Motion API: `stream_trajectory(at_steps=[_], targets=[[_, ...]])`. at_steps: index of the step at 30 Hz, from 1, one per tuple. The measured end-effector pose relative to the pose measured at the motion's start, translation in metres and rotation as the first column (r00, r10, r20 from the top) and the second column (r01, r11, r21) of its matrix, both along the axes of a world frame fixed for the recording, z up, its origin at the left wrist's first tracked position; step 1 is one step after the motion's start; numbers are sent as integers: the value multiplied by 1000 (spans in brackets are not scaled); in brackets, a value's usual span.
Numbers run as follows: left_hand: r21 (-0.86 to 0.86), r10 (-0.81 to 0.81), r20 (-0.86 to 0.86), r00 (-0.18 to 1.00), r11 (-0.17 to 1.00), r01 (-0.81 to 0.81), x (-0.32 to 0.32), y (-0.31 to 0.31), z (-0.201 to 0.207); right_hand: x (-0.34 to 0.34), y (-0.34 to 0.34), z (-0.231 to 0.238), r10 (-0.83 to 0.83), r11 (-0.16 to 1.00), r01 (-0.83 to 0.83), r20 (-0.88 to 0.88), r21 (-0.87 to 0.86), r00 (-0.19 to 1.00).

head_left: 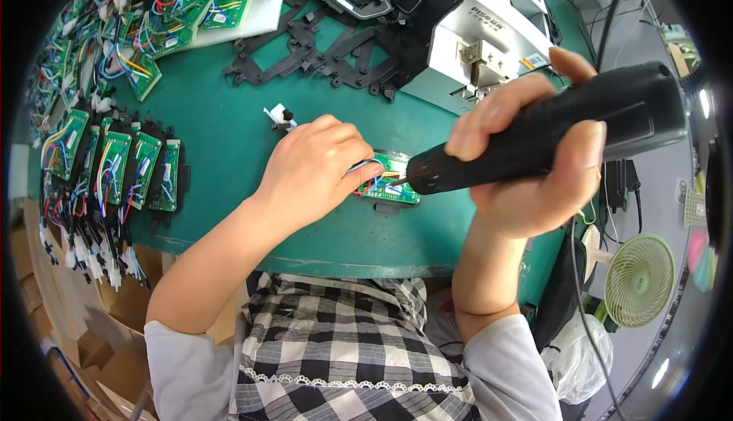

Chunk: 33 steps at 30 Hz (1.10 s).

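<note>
In my right hand (508, 203) is a thick black electric screwdriver (565, 131), fingers wrapped round its body. Its thin bit points left and reaches down onto a green circuit board (411, 194), which lies on the table in a black plastic frame. My left hand (313, 169) rests over the board's left end, thumb and fingers closed on its coloured wires (363, 187). The hand hides that end of the board. A white and black connector (281, 116) sticks out beyond the left hand's knuckles.
Several framed boards (116, 167) stand in a row at left, their cables hanging over the edge. Loose wired boards (179, 12) are heaped at far left. Black plastic frames (305, 51) lie at the back beside a white machine (481, 39). A green fan (640, 280) stands at right.
</note>
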<state>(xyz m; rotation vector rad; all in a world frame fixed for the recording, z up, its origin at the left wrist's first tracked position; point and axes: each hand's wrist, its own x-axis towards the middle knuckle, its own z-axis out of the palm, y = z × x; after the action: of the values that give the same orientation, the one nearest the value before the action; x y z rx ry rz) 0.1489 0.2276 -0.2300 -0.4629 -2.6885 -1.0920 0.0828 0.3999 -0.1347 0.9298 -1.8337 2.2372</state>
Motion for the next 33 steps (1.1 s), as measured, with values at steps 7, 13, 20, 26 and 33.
stream_trajectory(at_steps=[7,13,20,26,33], targets=[[6,-31,66,997,1000,30,-5,-6,0,14,-18,-12,19,994,-20,8,108,1000],[-32,-72,124,990,997,76,-12,-10,2,16,-20,-15,-1,982,14,-66,189,998],[-46,-100,133,986,993,107,-12,-13,4,16,-18,-19,-16,972,44,-123,229,992],[-32,-117,152,981,992,123,-12,-15,6,20,-23,-17,-14,982,28,-79,187,997],[-6,-195,196,961,980,200,-12,-22,12,24,-24,-13,-29,994,33,-36,105,999]])
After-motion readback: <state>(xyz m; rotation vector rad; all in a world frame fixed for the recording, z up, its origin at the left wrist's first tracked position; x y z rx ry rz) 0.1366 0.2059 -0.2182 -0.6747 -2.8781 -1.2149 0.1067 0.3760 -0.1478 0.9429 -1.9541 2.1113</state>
